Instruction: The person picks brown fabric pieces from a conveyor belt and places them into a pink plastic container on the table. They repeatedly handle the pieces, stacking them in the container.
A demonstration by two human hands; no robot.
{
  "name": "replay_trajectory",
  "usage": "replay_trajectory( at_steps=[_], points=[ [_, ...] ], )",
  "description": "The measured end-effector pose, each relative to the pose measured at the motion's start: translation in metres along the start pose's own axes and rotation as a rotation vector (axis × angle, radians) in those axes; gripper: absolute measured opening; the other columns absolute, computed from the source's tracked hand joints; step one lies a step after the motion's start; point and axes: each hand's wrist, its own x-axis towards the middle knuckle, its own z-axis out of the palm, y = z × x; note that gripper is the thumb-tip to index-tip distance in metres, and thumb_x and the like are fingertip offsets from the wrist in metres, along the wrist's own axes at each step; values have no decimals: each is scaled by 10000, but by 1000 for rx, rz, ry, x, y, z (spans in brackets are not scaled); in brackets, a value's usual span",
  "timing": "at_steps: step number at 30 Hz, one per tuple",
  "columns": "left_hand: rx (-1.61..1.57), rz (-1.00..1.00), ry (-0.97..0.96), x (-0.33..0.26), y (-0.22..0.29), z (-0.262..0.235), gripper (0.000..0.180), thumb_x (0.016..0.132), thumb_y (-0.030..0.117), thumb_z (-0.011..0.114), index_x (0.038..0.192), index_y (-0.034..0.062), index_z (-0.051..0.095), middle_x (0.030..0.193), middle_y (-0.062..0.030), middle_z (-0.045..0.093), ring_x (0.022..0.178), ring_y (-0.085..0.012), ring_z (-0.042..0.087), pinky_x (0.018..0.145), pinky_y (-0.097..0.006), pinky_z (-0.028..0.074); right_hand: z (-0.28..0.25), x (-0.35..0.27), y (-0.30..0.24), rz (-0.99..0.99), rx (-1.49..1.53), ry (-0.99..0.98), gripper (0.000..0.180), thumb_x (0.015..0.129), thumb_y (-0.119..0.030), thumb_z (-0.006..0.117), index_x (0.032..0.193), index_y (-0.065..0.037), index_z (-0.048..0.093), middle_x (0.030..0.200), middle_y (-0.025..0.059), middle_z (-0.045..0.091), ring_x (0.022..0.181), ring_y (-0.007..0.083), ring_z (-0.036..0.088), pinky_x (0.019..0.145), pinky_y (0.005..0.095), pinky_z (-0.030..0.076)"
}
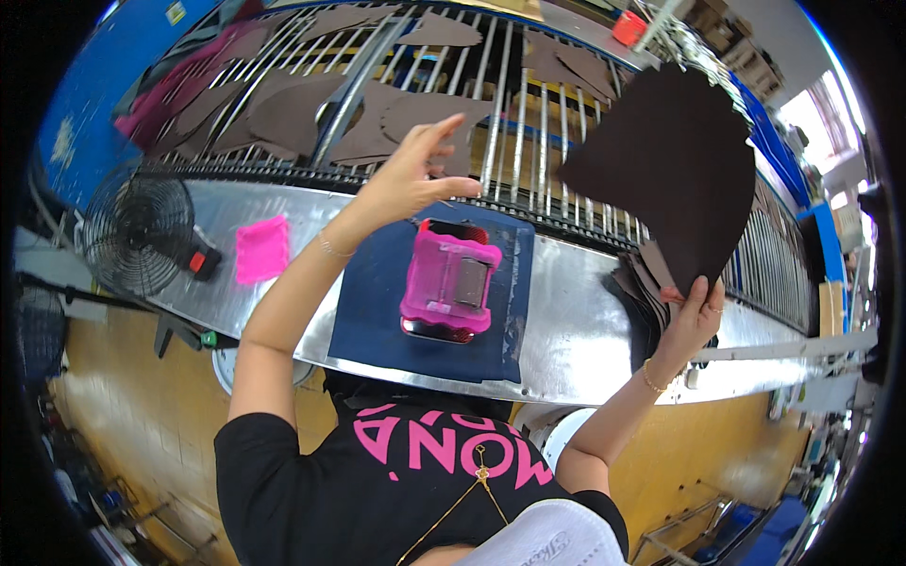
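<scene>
Head view: I look down over a metal workbench [566,330] that curves across the middle of the frame, with a wire rack [510,123] behind it along the top.
Left hand [411,179]: I see it raised in the upper centre of the frame, fingers spread and unclenched, gripping nothing; the fingertips are over a brown cut piece [415,118] lying on the rack, but I cannot tell whether they touch it.
Right hand [694,316]: I see it at the right of the frame, closed on the lower edge of a large dark brown leather piece [675,160], thumb in front.
Large dark brown leather piece: held upright and lifted clear of the bench, filling the upper right of the frame in front of the rack.
Stack of dark pieces [642,288]: lies on the bench just left of the right hand, below the lifted piece.
Pink tool [450,280]: sits on a dark blue mat [377,302] at centre frame, below the left hand.
Pink cloth [261,250]: lies on the bench, left of the mat.
Fan [137,231]: stands at the left edge of the frame, beside the bench end.
Rack contents: more brown cut pieces spread across the wires, upper left to upper centre.
</scene>
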Motion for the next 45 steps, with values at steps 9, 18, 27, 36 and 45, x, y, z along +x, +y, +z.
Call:
replay_trajectory(
  at_steps=[9, 18, 27, 36, 45],
  points=[
    [-340, -407, -72, -39, 47, -118, 220, 874, 176, 636, 999, -3, 604, 634, 5, 573, 479, -73, 588, 387, -190, 424, 115, -71, -18, -48, 133, -482, 160, 788, -66, 726, 858, -3, 596, 779, 59, 640, 741, 100, 552, 660, 225, 450],
    [4, -446, 78, -83, 51, -150, 190, 856, 139, 657, 985, 6, 613, 645, 0, 595, 515, -75, 597, 451, -184, 440, 144, -93, -6, -389, -46, -679, 103, 720, -21, 723, 787, -26, 644, 784, 89, 651, 741, 263, 585, 812, 353, 391],
    [105, -370, -346, -71, 37, -75, 89, 832, 39, 616, 889, -28, 604, 728, -92, 573, 515, -179, 617, 451, -267, 464, 45, -96, 35, -44, -306, -709, 126, 737, 7, 706, 858, -27, 700, 883, 112, 682, 808, 254, 623, 791, 342, 445],
    [179, 129, -636, -30, 57, 16, 105, 766, 192, 685, 837, 115, 683, 827, -51, 506, 650, -260, 570, 572, -362, 468, -85, -79, 40, 100, -107, -187, 113, 849, -12, 626, 939, 51, 653, 819, 48, 651, 751, 97, 564, 668, 219, 464],
    [24, 374, -356, 57, 108, 34, 605, 756, 319, 718, 1273, 94, 502, 1098, -110, 545, 730, -286, 598, 668, -372, 502, -96, -11, -72, -414, -949, -155, 134, 879, -65, 591, 953, 31, 647, 730, 79, 603, 712, 193, 524, 790, 316, 416]
  ],
)
